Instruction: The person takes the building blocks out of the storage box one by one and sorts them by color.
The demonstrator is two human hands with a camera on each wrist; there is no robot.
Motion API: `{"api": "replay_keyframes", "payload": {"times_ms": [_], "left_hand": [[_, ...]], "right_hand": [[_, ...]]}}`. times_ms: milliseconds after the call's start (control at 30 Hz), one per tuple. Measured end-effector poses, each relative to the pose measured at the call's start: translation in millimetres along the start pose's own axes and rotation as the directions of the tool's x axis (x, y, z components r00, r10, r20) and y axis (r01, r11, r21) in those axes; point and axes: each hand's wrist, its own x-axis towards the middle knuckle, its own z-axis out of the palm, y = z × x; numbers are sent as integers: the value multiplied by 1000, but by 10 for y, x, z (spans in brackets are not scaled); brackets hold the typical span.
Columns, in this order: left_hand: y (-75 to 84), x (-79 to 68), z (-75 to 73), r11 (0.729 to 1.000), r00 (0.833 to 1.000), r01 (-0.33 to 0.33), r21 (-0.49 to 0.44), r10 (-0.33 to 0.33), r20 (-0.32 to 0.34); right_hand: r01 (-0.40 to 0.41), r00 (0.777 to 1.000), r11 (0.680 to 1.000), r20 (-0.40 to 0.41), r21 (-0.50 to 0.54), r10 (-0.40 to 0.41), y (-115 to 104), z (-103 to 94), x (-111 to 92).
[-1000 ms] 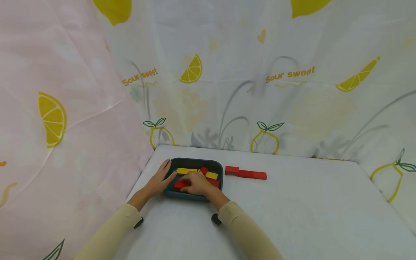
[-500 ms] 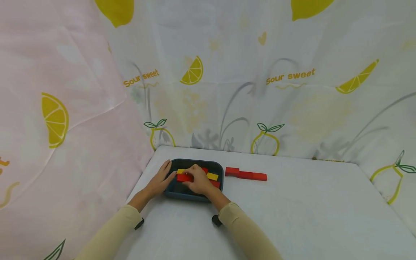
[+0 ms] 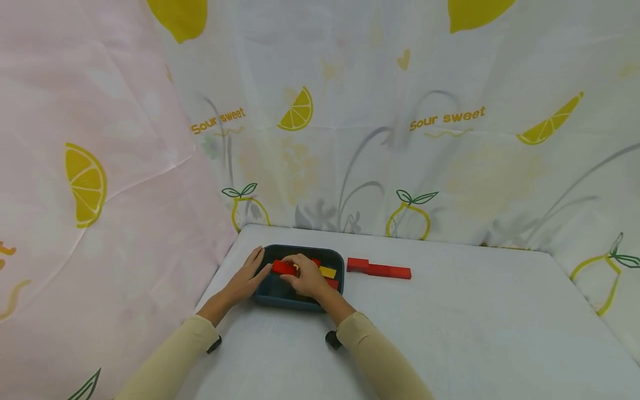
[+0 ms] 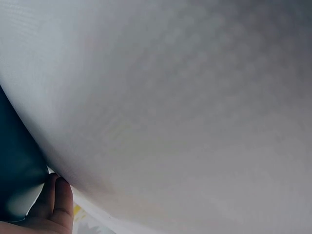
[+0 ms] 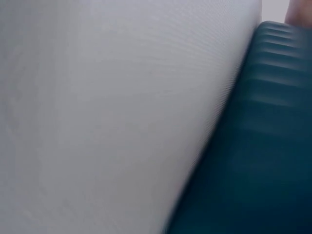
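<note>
Red block (image 3: 283,268) is pinched in our right grip (image 3: 306,276), as we see from the head, within the outline of the tray (image 3: 287,303), towards its left end. Our left grip (image 3: 247,276) lies unclenched against that left end. We see a yellow block (image 3: 327,272) in the tray's right half, and a row of red blocks (image 3: 379,270) on the worktop (image 3: 475,322) just right of the tray. From the left wrist, we see our fingers (image 4: 63,202) beside the tray's outer wall. From the right wrist, we see the tray's ridged outside.
</note>
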Motion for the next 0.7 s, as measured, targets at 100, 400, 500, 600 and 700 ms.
{"api": "replay_keyframes", "payload": {"times_ms": [100,400,500,600,700], "left_hand": [[-6,4,7,1000,1000,0,-5,0,0],[-29,-8,-15,999,1000,4,41,-5,28],[-30,-38,-1,998,1000,7,59,-8,28],[-25,-48,9,998,999,15,55,-17,35],[-10,-31,-3,998,999,33,62,-36,41]], "right_hand": [[-7,1000,1000,7,20,7,7,5,2],[-53,997,993,-45,107,58,16,-32,22],[-68,994,990,-74,122,78,17,-44,19],[-104,989,985,-92,135,117,26,-97,25],[-129,986,983,-90,133,142,27,-199,52]]}}
